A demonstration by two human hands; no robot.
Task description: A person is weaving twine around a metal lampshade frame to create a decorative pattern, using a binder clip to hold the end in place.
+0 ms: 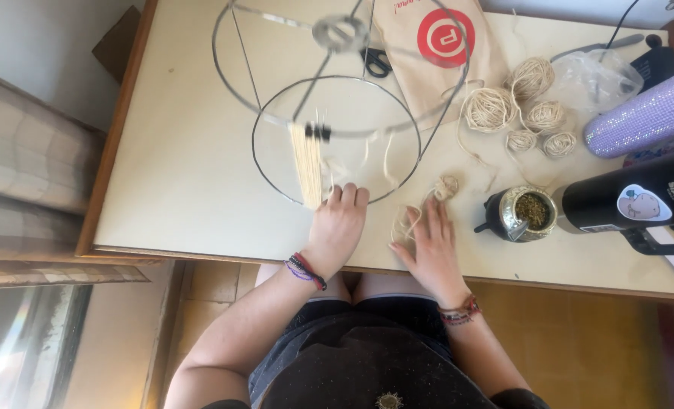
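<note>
A wire lampshade frame (255, 148) stands on the cream table (185, 174), with a band of pale cord strands (307, 163) hanging between its top and bottom rings, held by a black clip (319, 132). My left hand (338, 223) rests at the bottom ring beside those strands, fingers curled on the wire. Flat on the table to the right lies my right hand (430, 246), fingers apart, over loose cord (405, 221) that leads to a small coil (447, 186).
Several cord balls (530, 106) lie at the back right beside a paper bag (435, 45) and black scissors (377, 62). A cup of green herb (526, 213), a black flask (640, 201) and a glittery purple cylinder (644, 117) stand at the right.
</note>
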